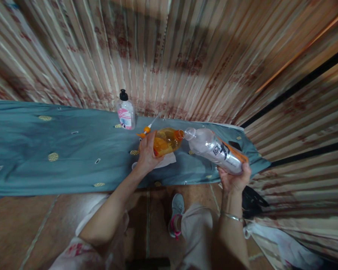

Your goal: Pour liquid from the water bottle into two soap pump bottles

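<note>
My left hand (148,154) is wrapped round a bottle of orange-yellow liquid (167,141), tipped on its side with its mouth to the right. Fingers of my right hand (234,176) hold the lower end of a clear bottle (218,150) with an orange and silver label, also tilted, its mouth to the left. The two mouths meet or nearly meet; whether they touch I cannot tell. An orange pump top (146,130) with a thin tube lies just behind my left hand. A white sheet or cloth (166,160) is partly hidden under the orange bottle.
A clear bottle with a black cap and pink label (126,112) stands behind, left of the pump top. Teal patterned cloth (73,150) covers the long narrow table. Pleated curtains (157,56) rise behind it and on the right. A dark object (235,145) lies behind the clear bottle.
</note>
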`<action>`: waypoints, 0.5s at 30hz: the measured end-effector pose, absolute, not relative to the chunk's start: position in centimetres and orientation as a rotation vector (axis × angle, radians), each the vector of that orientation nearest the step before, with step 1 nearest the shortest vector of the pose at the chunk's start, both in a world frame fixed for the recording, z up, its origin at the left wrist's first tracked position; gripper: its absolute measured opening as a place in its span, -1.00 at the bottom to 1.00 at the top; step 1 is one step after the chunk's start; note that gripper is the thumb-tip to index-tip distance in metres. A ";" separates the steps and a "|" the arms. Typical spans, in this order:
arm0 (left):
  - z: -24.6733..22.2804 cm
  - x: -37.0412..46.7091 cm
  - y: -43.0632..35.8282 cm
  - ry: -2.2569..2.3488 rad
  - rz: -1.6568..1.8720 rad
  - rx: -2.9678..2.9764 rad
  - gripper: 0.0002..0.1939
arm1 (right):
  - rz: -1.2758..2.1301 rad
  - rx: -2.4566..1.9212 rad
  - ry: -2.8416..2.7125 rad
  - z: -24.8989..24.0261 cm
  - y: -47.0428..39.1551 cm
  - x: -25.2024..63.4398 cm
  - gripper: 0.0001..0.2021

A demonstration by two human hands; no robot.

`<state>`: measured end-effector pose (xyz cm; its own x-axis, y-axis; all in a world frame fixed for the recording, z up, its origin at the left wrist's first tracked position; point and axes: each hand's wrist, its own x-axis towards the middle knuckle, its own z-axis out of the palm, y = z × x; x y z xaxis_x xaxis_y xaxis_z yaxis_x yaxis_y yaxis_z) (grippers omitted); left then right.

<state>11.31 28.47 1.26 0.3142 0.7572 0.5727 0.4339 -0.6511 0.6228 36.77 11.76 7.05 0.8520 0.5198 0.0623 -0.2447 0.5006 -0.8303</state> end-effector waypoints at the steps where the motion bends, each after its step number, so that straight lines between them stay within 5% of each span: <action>1: 1.3 11.3 28.5 1.067 1.262 2.233 0.09 | 0.470 -0.939 -0.326 7.1 11.8 36.7 -0.50; 15: 1.2 11.3 28.7 1.043 1.272 2.218 0.08 | 0.451 -0.968 -0.367 7.9 11.8 36.4 -0.50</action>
